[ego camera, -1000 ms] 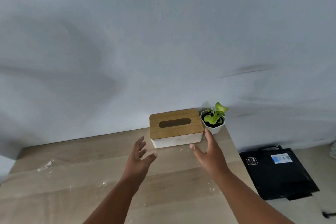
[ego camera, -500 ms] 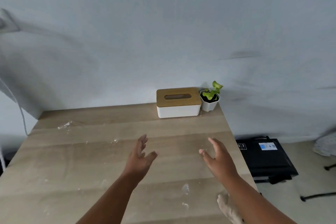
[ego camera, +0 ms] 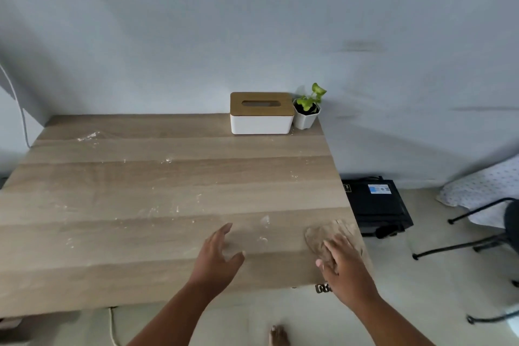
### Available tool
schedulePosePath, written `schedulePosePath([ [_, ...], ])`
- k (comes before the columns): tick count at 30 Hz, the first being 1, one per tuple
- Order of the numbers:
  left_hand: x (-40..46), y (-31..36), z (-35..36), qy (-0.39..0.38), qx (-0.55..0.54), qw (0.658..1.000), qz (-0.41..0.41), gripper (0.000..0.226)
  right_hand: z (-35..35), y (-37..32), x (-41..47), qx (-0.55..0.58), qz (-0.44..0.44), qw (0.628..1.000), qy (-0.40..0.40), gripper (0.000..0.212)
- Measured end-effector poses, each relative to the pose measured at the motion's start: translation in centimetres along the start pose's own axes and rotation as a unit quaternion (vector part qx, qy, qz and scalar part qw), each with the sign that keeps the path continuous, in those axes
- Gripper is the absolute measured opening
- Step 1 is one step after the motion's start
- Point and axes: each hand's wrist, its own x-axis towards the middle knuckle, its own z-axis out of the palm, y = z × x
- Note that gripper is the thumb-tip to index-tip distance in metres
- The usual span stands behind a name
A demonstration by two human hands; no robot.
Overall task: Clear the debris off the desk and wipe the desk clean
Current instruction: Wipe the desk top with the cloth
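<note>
I see the debris [ego camera: 165, 161] as pale flecks and clear scraps scattered across the wooden surface [ego camera: 112, 233], thickest toward its left side and middle, with a few bits just ahead of my left hand. A tan cloth [ego camera: 323, 236] lies crumpled at the surface's near right corner, close to the edge. My right hand [ego camera: 344, 265] rests on the near part of that cloth, fingers spread and fairly straight, not curled round it as far as I can tell. My left hand [ego camera: 217, 257] is over the surface to the left of the cloth, fingers straight, thumb out, holding nothing; whether it touches the wood I cannot tell. The two hands are well apart.

At the surface's far right corner stands a white tissue box [ego camera: 261, 114] with a wooden lid, against the wall, and a small potted plant [ego camera: 307, 109] sits just to its right. On the floor right of the surface lies a black flat device [ego camera: 375, 205], and farther right, black chair legs [ego camera: 460, 244].
</note>
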Motion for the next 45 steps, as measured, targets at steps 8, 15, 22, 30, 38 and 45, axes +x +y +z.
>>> schedulePosePath([
  [8,-0.5,0.2,3.9,0.010,0.178,0.981,0.080,0.078,-0.3,1.1,0.0,-0.063,-0.040,0.997,0.026,0.056],
  [15,0.9,1.3,6.7,0.061,0.263,0.961,0.056,0.095,0.6,3.1,2.3,-0.120,-0.132,0.983,0.040,0.058],
  [22,1.4,0.3,8.5,0.105,0.317,0.939,0.075,0.081,2.3,4.9,3.7,-0.165,-0.158,0.973,0.039,0.055],
  [30,1.9,0.2,8.6,0.109,0.352,0.927,0.071,0.081,3.2,4.6,6.1,-0.202,-0.127,0.970,0.046,0.059],
  [38,3.4,-0.5,8.7,0.132,0.354,0.922,0.087,0.078,3.4,2.9,11.5,-0.222,-0.090,0.970,0.047,0.063],
  [45,3.7,-0.3,8.6,0.127,0.350,0.924,0.087,0.080,3.4,0.2,18.6,-0.218,-0.061,0.973,0.039,0.067],
])
